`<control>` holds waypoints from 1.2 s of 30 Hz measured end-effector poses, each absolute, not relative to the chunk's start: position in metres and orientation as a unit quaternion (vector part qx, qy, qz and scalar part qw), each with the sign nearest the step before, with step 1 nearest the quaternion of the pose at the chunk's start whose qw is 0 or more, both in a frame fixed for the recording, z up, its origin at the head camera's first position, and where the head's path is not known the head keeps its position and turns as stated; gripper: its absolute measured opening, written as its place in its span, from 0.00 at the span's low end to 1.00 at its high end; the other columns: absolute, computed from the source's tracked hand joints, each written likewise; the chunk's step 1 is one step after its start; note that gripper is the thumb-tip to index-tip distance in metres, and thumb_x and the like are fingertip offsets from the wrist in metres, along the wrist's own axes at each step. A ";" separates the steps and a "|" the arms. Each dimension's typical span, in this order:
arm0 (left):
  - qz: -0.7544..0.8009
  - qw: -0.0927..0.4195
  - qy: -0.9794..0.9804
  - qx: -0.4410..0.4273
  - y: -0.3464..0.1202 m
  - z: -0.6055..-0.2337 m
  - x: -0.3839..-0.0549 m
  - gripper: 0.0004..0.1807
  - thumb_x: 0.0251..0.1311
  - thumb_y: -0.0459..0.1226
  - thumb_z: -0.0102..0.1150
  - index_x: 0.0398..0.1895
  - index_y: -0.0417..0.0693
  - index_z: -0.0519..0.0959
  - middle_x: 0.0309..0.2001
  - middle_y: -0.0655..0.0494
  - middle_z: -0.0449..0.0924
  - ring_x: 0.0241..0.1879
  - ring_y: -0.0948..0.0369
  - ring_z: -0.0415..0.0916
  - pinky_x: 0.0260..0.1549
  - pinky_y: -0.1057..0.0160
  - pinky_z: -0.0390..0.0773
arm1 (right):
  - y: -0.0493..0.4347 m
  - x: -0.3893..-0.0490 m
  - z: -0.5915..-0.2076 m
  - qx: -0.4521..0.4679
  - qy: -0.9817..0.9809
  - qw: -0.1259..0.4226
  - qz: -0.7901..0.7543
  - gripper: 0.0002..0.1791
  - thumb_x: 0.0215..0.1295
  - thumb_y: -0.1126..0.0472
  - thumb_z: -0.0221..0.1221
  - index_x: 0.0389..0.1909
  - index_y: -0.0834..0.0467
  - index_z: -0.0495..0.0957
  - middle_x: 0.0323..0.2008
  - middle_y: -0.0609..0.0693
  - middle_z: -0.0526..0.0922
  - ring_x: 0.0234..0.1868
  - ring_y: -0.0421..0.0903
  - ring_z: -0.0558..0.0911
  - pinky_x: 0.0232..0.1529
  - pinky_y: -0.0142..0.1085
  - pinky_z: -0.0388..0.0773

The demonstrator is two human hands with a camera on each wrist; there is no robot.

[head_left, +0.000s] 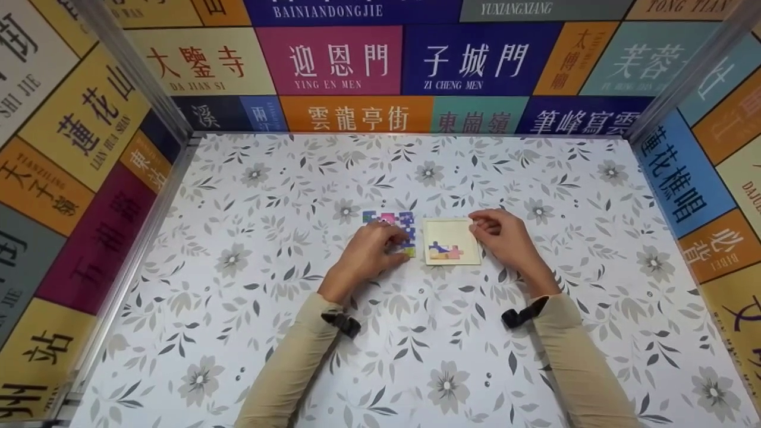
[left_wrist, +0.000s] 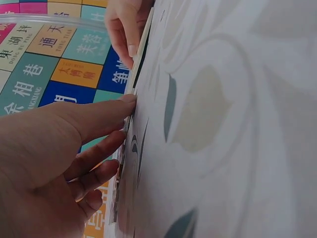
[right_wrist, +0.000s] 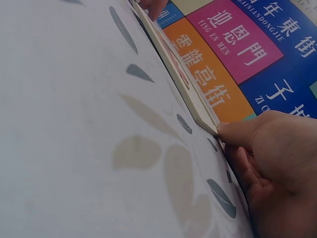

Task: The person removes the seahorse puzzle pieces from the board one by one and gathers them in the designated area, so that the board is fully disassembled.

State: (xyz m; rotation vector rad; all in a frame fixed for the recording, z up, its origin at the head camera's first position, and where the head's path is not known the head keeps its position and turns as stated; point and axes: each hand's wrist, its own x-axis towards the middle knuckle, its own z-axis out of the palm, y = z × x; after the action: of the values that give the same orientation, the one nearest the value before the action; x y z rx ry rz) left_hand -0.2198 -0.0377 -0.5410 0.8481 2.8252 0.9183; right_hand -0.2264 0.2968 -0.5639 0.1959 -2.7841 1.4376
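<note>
A shallow cream puzzle tray (head_left: 455, 232) lies on the table, with a few joined jigsaw pieces (head_left: 441, 251) in blue, pink and orange along its lower left. My right hand (head_left: 502, 235) grips the tray's right edge near the upper corner. The right wrist view shows the thumb (right_wrist: 230, 131) against that corner, other fingers curled below. Left of the tray is a patch of colourful jigsaw pieces (head_left: 406, 219), mostly purple, partly hidden under my left hand (head_left: 368, 252). Its thumb (left_wrist: 111, 111) and fingers are loosely bent and apart at the patch's edge, with nothing visible between them.
A white tablecloth (head_left: 267, 356) with grey flowers and leaves covers the table. Panels with colourful sign lettering (head_left: 339, 59) rise at the back and both sides. A metal rail (head_left: 142, 220) runs along the left edge. Each wrist wears a black camera strap (head_left: 342, 324).
</note>
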 end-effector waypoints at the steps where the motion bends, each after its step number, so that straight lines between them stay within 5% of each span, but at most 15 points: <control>1: 0.298 0.028 0.914 0.274 -0.038 -0.541 -0.220 0.21 0.62 0.44 0.78 0.57 0.50 0.89 0.49 0.54 0.89 0.51 0.55 0.83 0.56 0.55 0.83 | 0.297 -0.227 -0.564 0.061 -0.887 0.001 0.457 0.17 0.77 0.57 0.66 0.62 0.58 0.86 0.49 0.57 0.85 0.48 0.47 0.83 0.45 0.17 0.77; 16: 0.329 0.025 0.893 0.305 -0.015 -0.532 -0.221 0.21 0.63 0.39 0.75 0.58 0.45 0.86 0.54 0.50 0.86 0.56 0.53 0.81 0.63 0.54 0.79 | 0.295 -0.231 -0.560 0.063 -0.891 0.009 0.450 0.17 0.76 0.57 0.67 0.61 0.58 0.86 0.51 0.58 0.84 0.49 0.47 0.83 0.45 0.17 0.76; 26: 0.347 0.046 0.866 0.357 0.034 -0.531 -0.218 0.14 0.72 0.39 0.69 0.56 0.42 0.87 0.53 0.48 0.87 0.53 0.54 0.83 0.58 0.61 0.81 | 0.296 -0.231 -0.560 0.059 -0.892 0.016 0.448 0.17 0.75 0.59 0.68 0.60 0.59 0.87 0.47 0.56 0.85 0.44 0.40 0.83 0.44 0.18 0.78; 36: 0.345 0.062 0.867 0.354 0.046 -0.540 -0.216 0.12 0.75 0.37 0.67 0.55 0.42 0.87 0.52 0.46 0.83 0.53 0.53 0.82 0.57 0.61 0.82 | 0.296 -0.228 -0.564 0.064 -0.886 0.009 0.459 0.16 0.75 0.60 0.68 0.60 0.59 0.86 0.47 0.58 0.86 0.46 0.48 0.85 0.44 0.19 0.79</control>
State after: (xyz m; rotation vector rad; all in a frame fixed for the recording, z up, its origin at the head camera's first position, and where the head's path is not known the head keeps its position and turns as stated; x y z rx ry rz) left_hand -0.2161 0.0455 -0.5403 1.0705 2.6211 1.0432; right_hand -0.2284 0.2960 -0.5636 0.1987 -2.7681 1.4355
